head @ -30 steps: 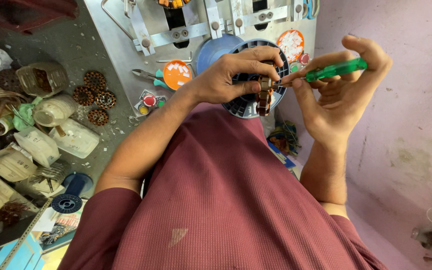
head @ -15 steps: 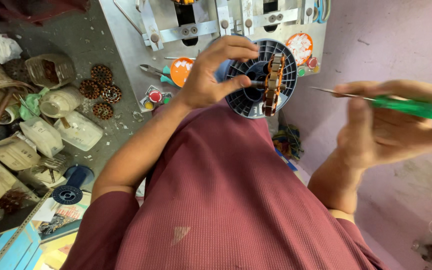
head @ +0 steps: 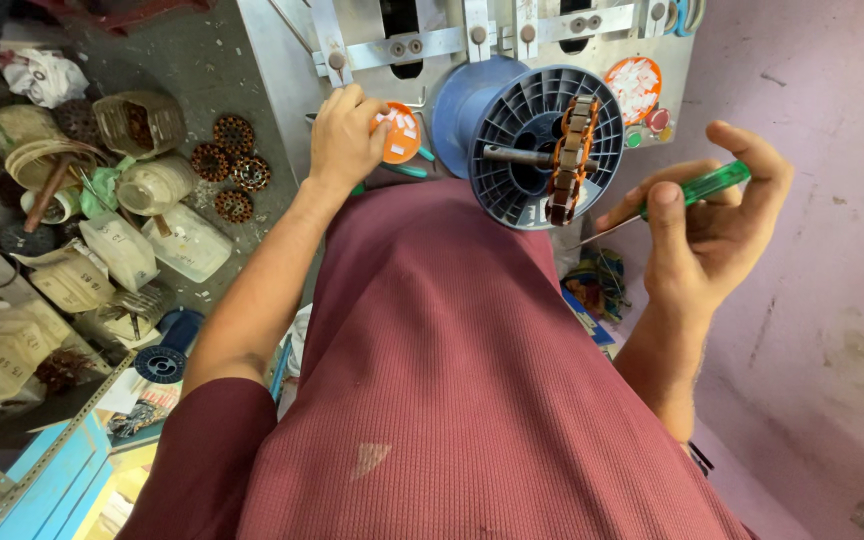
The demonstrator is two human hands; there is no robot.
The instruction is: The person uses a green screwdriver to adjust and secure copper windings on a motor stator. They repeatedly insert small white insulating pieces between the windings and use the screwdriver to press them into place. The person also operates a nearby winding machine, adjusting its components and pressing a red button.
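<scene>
A copper-wound stator ring sits on the shaft in front of a blue-grey plastic spool on the metal winding machine. My right hand is off to the right of it, shut on a green-handled screwdriver whose thin blade points left toward the spool. My left hand rests on an orange lid holding small white pieces, on the machine's ledge left of the spool; its fingers curl over the lid's edge.
Several plastic jars and cut bottles crowd the floor at left, with round stator laminations beside them. A small blue spool lies lower left near a blue shelf. A pink wall fills the right.
My left hand left the spool and stator and moved left onto the orange lid. My right hand drew the screwdriver back from the stator, then inward a little.
</scene>
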